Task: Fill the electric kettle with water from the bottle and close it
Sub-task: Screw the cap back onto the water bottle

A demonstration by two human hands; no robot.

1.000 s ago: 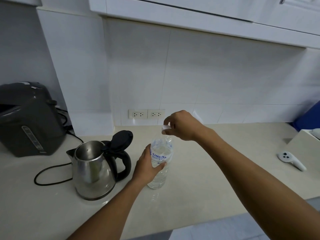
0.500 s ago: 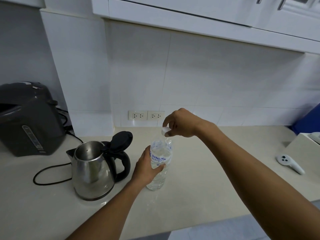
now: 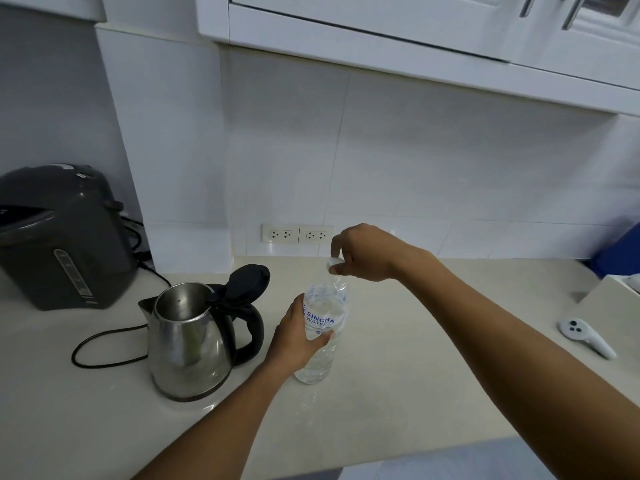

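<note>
A steel electric kettle (image 3: 188, 341) stands on the beige counter (image 3: 415, 393) with its black lid (image 3: 247, 282) flipped up and its mouth uncovered. Right of it a clear water bottle (image 3: 323, 341) with a blue-lettered label stands upright. My left hand (image 3: 298, 336) wraps around the bottle's middle. My right hand (image 3: 360, 252) pinches the white cap (image 3: 333, 262) at the top of the bottle's neck.
A dark grey hot-water dispenser (image 3: 62, 237) sits at the back left, its black cord (image 3: 104, 344) looping on the counter beside the kettle. Two wall sockets (image 3: 298, 233) are behind the bottle. A white handheld controller (image 3: 585, 336) lies at the right. White cabinets hang overhead.
My right hand has stayed on the cap with a slight turn of the fingers. The view has tilted upward a little. Bottle and kettle have not moved.
</note>
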